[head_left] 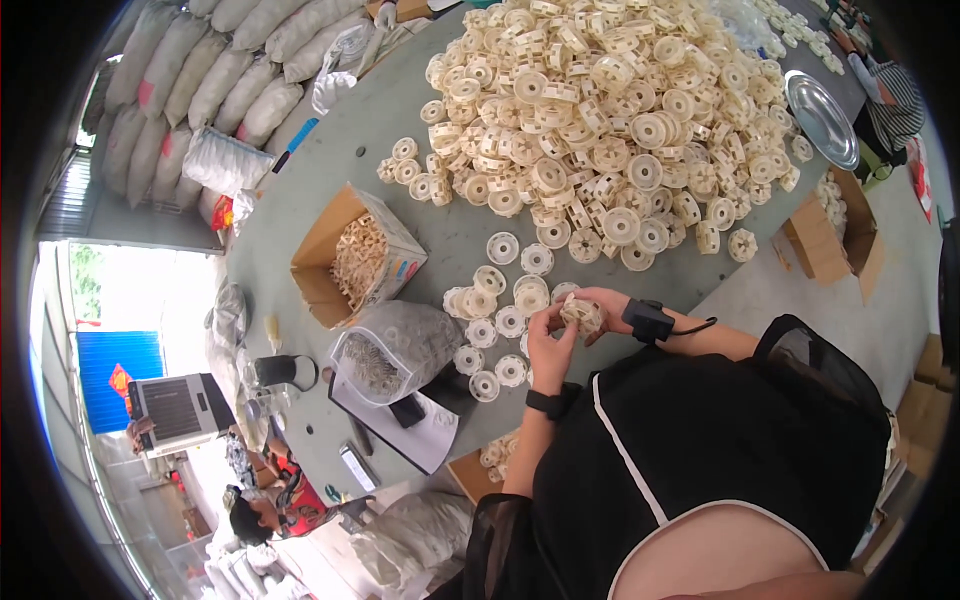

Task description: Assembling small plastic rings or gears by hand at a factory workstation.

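Work in hand: one cream wheel part (583,316), held above the near side of the grey table (450,228). Left hand (551,338) and right hand (606,304) both have their fingers curled closed on it; I cannot resolve the exact pinch.

Just beside the hands I log a loose cluster of similar wheels (510,321), some flat, some overlapping. Beyond it, a large heap of wheels (610,130). Open carton (402,262) of small tan pieces stands to the left.

Estimate: if the heap is unworked stock, most is left to do. I cannot tell finished from unfinished, so done count unknown; the held wheel I judge mid-step.
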The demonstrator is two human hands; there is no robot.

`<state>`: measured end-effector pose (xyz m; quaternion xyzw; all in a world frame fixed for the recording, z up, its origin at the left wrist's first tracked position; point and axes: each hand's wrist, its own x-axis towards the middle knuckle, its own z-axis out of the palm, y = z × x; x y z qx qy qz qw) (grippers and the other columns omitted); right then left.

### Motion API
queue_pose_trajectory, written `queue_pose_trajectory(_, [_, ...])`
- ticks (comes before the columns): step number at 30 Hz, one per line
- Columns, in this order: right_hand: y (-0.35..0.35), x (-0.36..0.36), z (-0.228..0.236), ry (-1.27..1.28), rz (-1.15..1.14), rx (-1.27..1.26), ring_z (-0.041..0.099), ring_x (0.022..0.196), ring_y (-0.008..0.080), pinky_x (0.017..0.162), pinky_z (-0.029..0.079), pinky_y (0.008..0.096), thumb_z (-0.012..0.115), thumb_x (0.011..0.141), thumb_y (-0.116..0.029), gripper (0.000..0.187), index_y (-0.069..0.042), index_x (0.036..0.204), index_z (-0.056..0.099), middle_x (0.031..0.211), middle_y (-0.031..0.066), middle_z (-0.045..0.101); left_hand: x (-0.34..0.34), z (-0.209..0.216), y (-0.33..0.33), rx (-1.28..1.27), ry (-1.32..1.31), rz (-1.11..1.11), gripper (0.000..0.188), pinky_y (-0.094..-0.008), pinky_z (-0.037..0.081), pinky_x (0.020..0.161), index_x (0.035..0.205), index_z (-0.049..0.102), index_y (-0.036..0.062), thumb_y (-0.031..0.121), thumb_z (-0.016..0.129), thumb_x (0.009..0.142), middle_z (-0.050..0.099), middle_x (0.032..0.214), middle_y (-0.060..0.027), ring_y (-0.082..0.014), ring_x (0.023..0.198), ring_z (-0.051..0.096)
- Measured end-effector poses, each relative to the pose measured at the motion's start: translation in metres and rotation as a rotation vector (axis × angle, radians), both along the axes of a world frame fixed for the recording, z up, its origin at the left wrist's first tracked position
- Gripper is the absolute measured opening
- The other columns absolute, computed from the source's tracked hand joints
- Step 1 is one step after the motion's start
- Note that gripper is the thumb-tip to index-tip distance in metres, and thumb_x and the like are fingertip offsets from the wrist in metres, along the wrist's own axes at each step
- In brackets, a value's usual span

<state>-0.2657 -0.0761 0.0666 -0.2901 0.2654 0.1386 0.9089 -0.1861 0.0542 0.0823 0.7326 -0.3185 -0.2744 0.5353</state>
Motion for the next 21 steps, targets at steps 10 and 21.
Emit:
queue_pose_trajectory(10, [0.028, 0.009, -0.007, 0.082, -0.035, -0.266, 0.054, 0.059, 0.0155, 0.046, 0.045, 0.0303, 0.037, 0.077, -0.052, 0.044, -0.013, 0.092, 0.053, 0.073, 0.0025, 0.057, 0.000, 0.003, 0.021, 0.123, -0.045, 0.147, 0.032, -0.0248, 0.042, 0.060, 0.092, 0.055, 0.0018, 0.007, 0.064, 0.062, 0.049, 0.083, -0.0081, -0.0139, 0.067, 0.050])
queue_pose_trajectory(21, [0.024, 0.013, 0.012, 0.183, 0.227, -0.159, 0.057, 0.060, 0.0199, 0.048, 0.045, 0.0335, 0.030, 0.078, -0.056, 0.052, -0.011, 0.089, 0.053, 0.073, 0.0058, 0.059, 0.005, 0.013, 0.031, 0.023, -0.443, -0.061, 0.039, -0.0297, 0.042, 0.072, 0.099, 0.054, 0.0032, 0.005, 0.062, 0.062, 0.052, 0.091, -0.0103, -0.0231, 0.083, 0.051])
